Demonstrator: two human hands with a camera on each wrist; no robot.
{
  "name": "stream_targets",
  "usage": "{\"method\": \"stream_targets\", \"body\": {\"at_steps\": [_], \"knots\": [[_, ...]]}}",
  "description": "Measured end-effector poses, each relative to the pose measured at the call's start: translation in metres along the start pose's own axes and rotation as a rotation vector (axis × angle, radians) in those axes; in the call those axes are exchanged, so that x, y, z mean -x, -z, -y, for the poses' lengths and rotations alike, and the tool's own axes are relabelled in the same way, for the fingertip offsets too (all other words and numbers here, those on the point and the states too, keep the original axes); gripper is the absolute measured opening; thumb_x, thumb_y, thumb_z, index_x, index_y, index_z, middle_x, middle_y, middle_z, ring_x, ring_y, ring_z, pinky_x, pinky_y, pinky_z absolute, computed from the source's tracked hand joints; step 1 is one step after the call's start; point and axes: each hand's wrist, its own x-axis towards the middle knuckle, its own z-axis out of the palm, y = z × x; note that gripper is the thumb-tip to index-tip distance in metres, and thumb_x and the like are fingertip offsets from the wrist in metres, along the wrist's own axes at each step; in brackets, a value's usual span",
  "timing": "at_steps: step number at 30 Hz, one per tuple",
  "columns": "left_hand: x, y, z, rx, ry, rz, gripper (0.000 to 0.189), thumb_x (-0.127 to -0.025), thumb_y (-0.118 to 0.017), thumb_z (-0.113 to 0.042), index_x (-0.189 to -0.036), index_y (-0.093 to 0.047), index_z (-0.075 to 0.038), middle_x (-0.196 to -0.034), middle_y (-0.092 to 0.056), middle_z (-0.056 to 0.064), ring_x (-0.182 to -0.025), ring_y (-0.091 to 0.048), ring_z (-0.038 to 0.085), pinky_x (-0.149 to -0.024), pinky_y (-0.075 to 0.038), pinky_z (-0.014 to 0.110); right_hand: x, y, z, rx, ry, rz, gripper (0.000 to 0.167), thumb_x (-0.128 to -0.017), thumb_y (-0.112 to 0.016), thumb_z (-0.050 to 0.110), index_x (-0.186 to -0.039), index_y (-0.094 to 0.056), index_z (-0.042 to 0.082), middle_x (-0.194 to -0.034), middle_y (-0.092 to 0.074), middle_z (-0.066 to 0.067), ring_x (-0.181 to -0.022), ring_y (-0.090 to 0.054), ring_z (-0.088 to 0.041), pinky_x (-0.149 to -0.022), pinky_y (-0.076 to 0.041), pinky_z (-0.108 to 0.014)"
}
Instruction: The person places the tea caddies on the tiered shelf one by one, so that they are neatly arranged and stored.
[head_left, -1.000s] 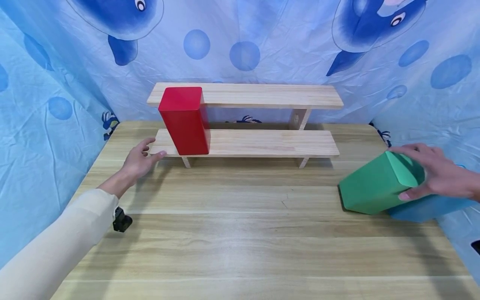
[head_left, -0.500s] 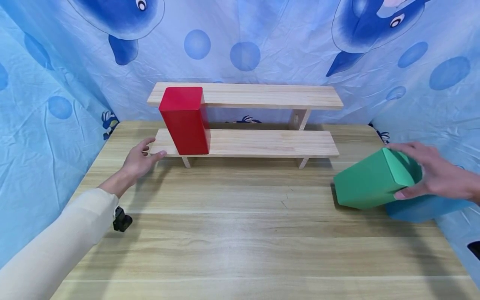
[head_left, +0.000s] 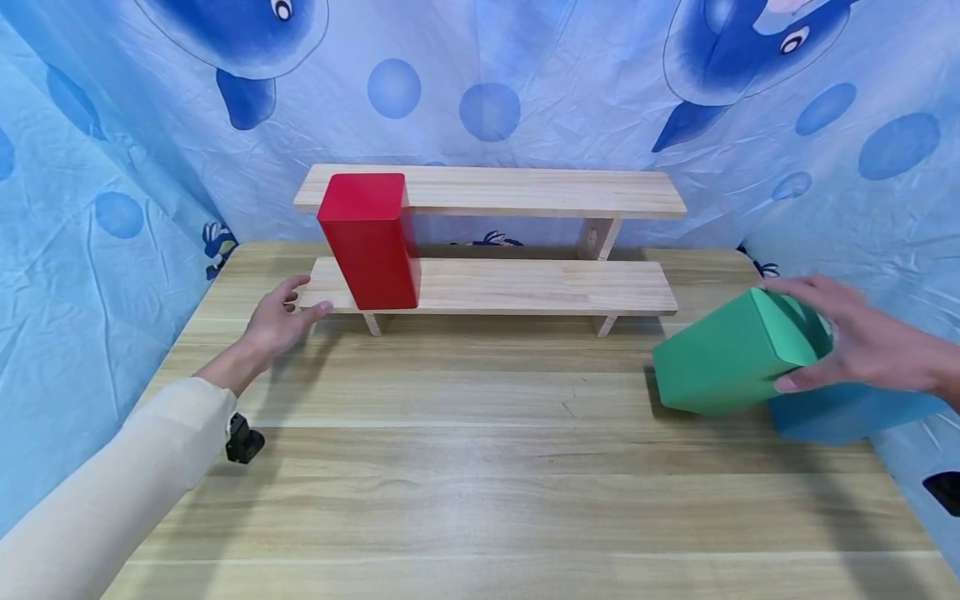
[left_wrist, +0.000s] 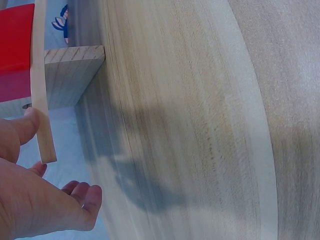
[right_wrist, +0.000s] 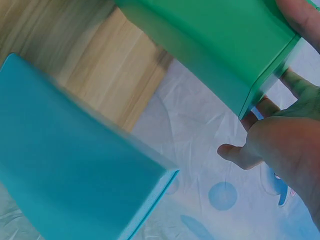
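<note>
At the right, my right hand (head_left: 873, 342) grips the end of a green rectangular box (head_left: 712, 358), thumb on one side and fingers on the other. The box lies tilted; whether its lower edge touches the table I cannot tell. Beside it, partly covered in the head view, lies a blue box (right_wrist: 80, 150). My left hand (head_left: 276, 325) stays at the left end of the lower board of a wooden two-tier shelf (head_left: 525, 285). In the left wrist view its thumb touches the board and the other fingers are loosely bent. A red box (head_left: 375, 258) stands upright on that board.
The wooden table (head_left: 465, 467) extends in front of the shelf. A blue curtain (head_left: 555, 92) with printed whales hangs behind and at both sides. A small black camera (head_left: 243, 440) sits on the left wrist.
My right hand has moved left with the green box, away from the right side, showing more of the blue box. My left hand and the red box have not moved.
</note>
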Motion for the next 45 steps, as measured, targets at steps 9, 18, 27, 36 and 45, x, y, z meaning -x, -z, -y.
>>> {"method": "stream_targets", "body": {"at_steps": [9, 18, 27, 36, 45], "knots": [[-0.001, 0.000, 0.000, -0.002, 0.006, 0.003, 0.082, -0.095, -0.056, -0.045, -0.155, -0.013, -0.011, -0.153, -0.016, 0.032, -0.136, -0.022, 0.051, -0.106, -0.029, 0.063, -0.010, 0.008, 0.011, -0.023, -0.031, 0.033, 0.120, -0.056, -0.094, 0.014, -0.152, -0.022, 0.009, -0.136, -0.026, -0.029, -0.115, -0.022, -0.050, -0.069, -0.035, -0.069], [-0.002, 0.000, 0.000, -0.012, 0.019, 0.008, 0.083, -0.094, -0.055, -0.048, -0.155, -0.012, -0.012, -0.153, -0.016, 0.032, -0.136, -0.022, 0.051, -0.105, -0.029, 0.064, -0.021, 0.016, 0.029, -0.087, -0.016, 0.050, 0.118, -0.059, -0.092, 0.007, -0.153, -0.021, 0.010, -0.137, -0.024, -0.029, -0.114, -0.026, -0.049, -0.065, -0.044, -0.059], [-0.002, -0.001, -0.001, -0.017, 0.021, 0.005, 0.082, -0.095, -0.055, -0.047, -0.155, -0.012, -0.012, -0.153, -0.015, 0.032, -0.137, -0.022, 0.051, -0.105, -0.029, 0.064, -0.029, 0.022, 0.042, -0.085, -0.013, 0.065, 0.114, -0.061, -0.090, 0.006, -0.152, -0.022, 0.008, -0.136, -0.024, -0.028, -0.111, -0.028, -0.049, -0.064, -0.046, -0.053], [-0.002, 0.000, -0.001, -0.015, 0.012, -0.001, 0.082, -0.095, -0.056, -0.045, -0.155, -0.013, -0.012, -0.152, -0.017, 0.032, -0.136, -0.023, 0.051, -0.105, -0.030, 0.063, -0.040, 0.033, 0.056, -0.073, 0.036, 0.012, 0.115, -0.058, -0.091, 0.003, -0.151, -0.025, 0.013, -0.135, -0.031, -0.022, -0.109, -0.034, -0.043, -0.062, -0.045, -0.026], [-0.001, 0.000, 0.001, -0.011, -0.004, -0.009, 0.081, -0.095, -0.057, -0.043, -0.155, -0.014, -0.010, -0.151, -0.019, 0.033, -0.135, -0.025, 0.051, -0.105, -0.030, 0.063, -0.065, 0.040, 0.082, -0.087, 0.075, 0.020, 0.114, -0.061, -0.091, 0.005, -0.153, -0.025, 0.016, -0.138, -0.030, -0.021, -0.111, -0.037, -0.042, -0.071, -0.049, -0.044]]}}
